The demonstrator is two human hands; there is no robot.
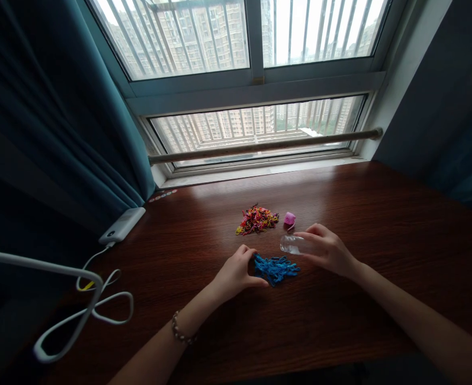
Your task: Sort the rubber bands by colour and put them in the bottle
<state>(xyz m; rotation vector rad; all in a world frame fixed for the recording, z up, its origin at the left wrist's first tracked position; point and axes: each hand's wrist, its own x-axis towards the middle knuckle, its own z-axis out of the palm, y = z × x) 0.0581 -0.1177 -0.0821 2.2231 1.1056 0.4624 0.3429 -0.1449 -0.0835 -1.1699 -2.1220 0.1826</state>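
My left hand (238,271) rests on the table at the left side of a loose pile of small blue bands (276,269). Its thumb and fingers are spread around that edge of the pile, touching it. In my right hand (327,250) is a small clear plastic bottle (291,244), lying sideways with its open-looking end pointing left, just above and to the right of the blue pile. Behind the blue bands sits a second heap of multicoloured bands (257,219), red, yellow, pink and dark. A small pink cap (289,218) stands beside that heap.
The brown wooden table (380,224) reaches back to a barred window with a metal rail (260,147). On the left are a white power-bank-like device (122,225), a looping white cable (113,322) and a blue curtain (71,107).
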